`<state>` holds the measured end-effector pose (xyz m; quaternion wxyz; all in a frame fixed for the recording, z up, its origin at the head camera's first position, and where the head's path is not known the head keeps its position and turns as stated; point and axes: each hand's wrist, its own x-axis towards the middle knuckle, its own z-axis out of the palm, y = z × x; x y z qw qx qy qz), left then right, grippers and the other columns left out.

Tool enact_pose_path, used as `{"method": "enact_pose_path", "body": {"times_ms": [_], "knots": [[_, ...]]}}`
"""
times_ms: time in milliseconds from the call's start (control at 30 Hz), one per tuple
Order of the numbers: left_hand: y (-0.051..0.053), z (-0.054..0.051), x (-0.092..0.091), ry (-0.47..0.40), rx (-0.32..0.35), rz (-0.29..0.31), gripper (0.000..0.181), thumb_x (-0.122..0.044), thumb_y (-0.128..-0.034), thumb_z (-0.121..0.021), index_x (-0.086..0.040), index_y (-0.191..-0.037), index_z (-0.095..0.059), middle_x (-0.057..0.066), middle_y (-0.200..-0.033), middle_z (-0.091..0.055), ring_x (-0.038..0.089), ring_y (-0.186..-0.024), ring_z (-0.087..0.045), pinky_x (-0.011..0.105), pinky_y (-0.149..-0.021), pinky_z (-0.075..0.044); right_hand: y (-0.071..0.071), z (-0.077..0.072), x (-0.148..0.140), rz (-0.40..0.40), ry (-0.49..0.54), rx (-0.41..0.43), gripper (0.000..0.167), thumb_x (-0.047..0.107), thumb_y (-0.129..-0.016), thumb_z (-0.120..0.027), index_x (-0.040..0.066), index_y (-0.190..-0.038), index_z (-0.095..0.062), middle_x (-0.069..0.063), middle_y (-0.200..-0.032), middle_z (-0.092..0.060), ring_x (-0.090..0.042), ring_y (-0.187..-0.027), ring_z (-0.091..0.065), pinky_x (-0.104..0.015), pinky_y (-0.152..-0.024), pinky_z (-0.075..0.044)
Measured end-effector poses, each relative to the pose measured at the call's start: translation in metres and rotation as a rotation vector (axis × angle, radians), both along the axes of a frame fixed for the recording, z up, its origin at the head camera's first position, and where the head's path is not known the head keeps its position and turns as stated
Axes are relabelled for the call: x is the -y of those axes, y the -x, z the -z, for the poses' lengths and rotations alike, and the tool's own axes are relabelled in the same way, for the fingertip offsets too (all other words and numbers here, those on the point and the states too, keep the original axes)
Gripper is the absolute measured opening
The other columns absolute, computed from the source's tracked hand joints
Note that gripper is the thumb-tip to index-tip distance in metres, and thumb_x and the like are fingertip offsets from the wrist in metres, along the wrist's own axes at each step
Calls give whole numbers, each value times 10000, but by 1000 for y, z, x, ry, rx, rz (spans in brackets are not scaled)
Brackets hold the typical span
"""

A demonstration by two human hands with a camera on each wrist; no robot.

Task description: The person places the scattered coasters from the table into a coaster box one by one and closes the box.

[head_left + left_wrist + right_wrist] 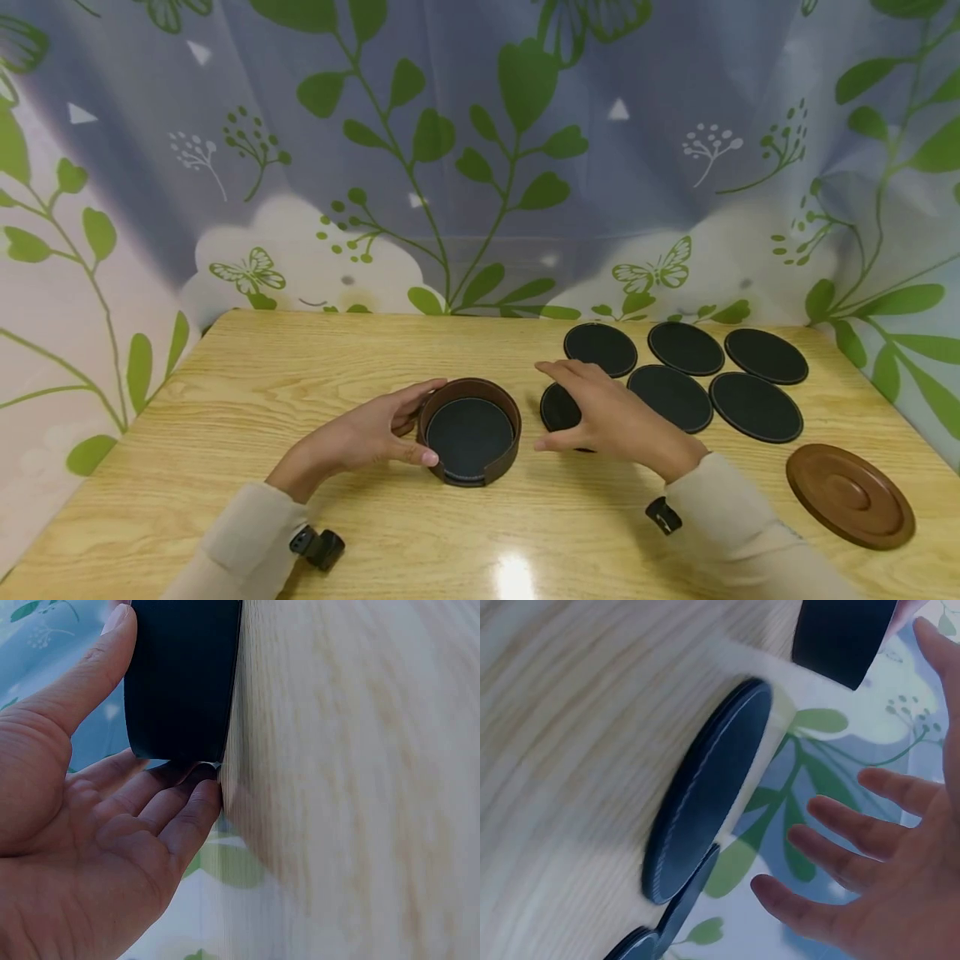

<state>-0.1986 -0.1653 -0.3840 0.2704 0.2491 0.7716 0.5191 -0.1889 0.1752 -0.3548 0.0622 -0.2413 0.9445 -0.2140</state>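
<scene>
Around the left side of the round holder [470, 388], on the surface [165, 500], we see the fingers of the left hand [360, 432] curled behind while the thumb presses the near side, so we take the holder as gripped. To the right of those fingers, a black disc [470, 437] covers the holder's floor; we cannot tell whether it is a loose coaster or a lining. The holder could skid or twist, because the grip is on one side only.

Farther right, near the holder but not touching it, the fingers of the right hand [611, 412] are spread and hold nothing. Beneath them lies a coaster [558, 407], partly hidden; the right wrist view shows those fingers apart from it. Since it is thin and flat, we could push it away or slip off its edge instead of lifting it. Beyond and to the right of these fingers lie five more coasters [670, 398], close enough together that a wide reach could bump a neighbour. Farthest right of the fingers rests a brown wooden disc [851, 496], which a careless sweep of the right sleeve [750, 533] could knock.
</scene>
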Motion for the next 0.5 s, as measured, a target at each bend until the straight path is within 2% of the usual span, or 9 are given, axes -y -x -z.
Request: {"method": "enact_pose_path", "body": {"times_ms": [500], "knots": [[-1,-2,-1,-1,6,0,1042,-182,-916,-828,-64,-1690,-141,231,-1727,-216,447,-1584,-242,583,-1245,-351,17,10,-18,36,-37,142,985,493,-888,-827,77,-1640,-344,-318,-1669,-269,-585,-1513,-273,-770,-1131,-367]]}}
